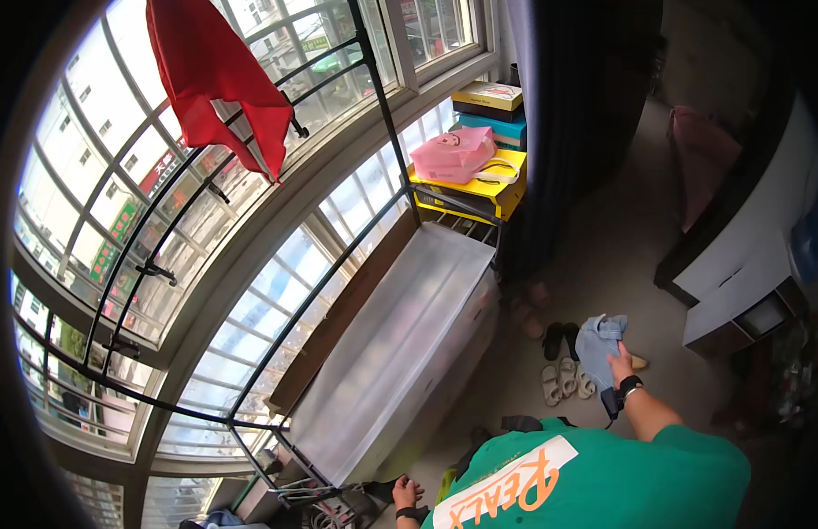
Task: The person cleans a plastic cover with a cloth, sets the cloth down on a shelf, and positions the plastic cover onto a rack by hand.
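My right hand (619, 363) is closed on a light blue denim garment (598, 346), which hangs bunched over the floor at the right. Black and pale shoes (568, 375) lie on the floor just left of the garment. Low in the view, my left hand (407, 490) is beside the lower end of the rack, its fingers curled; whether they hold anything is too small to tell. Black bands circle both wrists.
A translucent storage box (400, 326) lies along the windows within a black metal rack (382, 97). A red cloth (215, 97) hangs from its bars. Beyond are a pink bag (453, 154) and stacked boxes (488, 93). A white cabinet (735, 304) stands right.
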A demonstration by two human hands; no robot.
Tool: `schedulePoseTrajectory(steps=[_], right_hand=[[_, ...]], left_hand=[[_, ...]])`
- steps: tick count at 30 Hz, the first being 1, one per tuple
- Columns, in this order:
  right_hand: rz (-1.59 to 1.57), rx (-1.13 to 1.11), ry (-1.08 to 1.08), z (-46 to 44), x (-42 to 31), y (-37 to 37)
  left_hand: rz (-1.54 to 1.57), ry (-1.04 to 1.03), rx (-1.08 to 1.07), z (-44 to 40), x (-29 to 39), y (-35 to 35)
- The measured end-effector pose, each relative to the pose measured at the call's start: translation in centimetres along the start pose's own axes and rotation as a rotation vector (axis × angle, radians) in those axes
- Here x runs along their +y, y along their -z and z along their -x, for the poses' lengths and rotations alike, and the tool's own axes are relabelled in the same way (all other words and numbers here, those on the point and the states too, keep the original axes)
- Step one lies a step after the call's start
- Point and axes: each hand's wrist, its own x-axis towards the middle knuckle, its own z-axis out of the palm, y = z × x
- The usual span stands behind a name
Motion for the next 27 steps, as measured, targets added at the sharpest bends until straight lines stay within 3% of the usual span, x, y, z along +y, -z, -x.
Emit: schedulePoseTrajectory(steps=[7, 8, 12, 14, 16, 21, 27], right_hand=[[-0.029, 0.042, 0.183, -0.1, -2.9, -1.2], [0.007, 0.051, 0.195, -0.1, -3.2, -1.3], [0.152, 0.029, 0.325, 0.2, -8.6, -2.2], [0.335, 0.111, 0.511, -1.6, -10.9, -3.3], [0.319, 0.099, 0.567, -3.3, -14.5, -4.8], [0.265, 0.159, 0.905, -7.9, -24.2, -11.0], [0.184, 0.242, 0.907, -16.4, -32.5, -19.6]], left_hand=[[0.000, 0.009, 0.024, 1.7, 0.5, -1.0], [-0.047, -0.101, -0.007, -4.5, -6.1, 1.0], [-0.095, 0.026, -0.064, -4.5, -9.0, 0.9], [-0.131, 0.099, -0.086, -4.1, -9.2, 0.5], [0.106, 0.359, -0.048, -1.2, -3.3, 1.0], [-0.009, 0.161, -0.017, -1.4, 0.9, -1.6], [-0.022, 0.076, 0.016, -2.9, 4.0, -6.8]])
